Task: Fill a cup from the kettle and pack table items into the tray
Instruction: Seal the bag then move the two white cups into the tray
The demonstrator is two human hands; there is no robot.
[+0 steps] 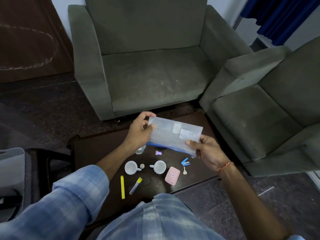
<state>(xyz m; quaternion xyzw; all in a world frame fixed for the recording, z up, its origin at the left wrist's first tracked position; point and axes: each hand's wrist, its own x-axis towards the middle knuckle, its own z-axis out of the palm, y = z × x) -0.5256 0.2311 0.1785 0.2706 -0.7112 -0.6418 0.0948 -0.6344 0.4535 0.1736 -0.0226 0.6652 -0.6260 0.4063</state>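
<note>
Hands held a translucent, frosted plastic tray (pixel 173 134) above the far half of a dark low table (pixel 90 153), tilted so its broad face turned toward the camera. Left hand (pixel 140 129) gripped the tray's left end, thumb on the near face and fingers curled over the top edge; right hand (pixel 206 151) pinched the lower right corner, thumb on top and fingers beneath, a reddish thread (pixel 225 166) at that wrist. A blue strip showed along the tray's lower edge; whether it belonged to the tray or lay behind it could not be told. A pale label patch sat on the tray's face. On the table below: two white cups, left cup (pixel 131 167) with handle pointing right, right cup (pixel 159 167) with handle pointing left, both upright, contents not discernible. Between them stood a small pale knob-shaped object (pixel 142 166). Near the front edge lay a yellow strip (pixel 122 187) and, just beside it, a cutter (pixel 135 185) with a yellow end. A pink case (pixel 172 175) lay right of the right cup, a small key (pixel 185 170) next to it, and a blue stapler (pixel 185 161) just beyond. A small purple item (pixel 158 152) sat under the tray's edge, and a clear glassy object (pixel 140 149) showed partly behind the left wrist. Kettle not identifiable. Two grey-green armchairs, one ahead (pixel 147 66) and one at right (pixel 268 110), stood beyond the table.
</note>
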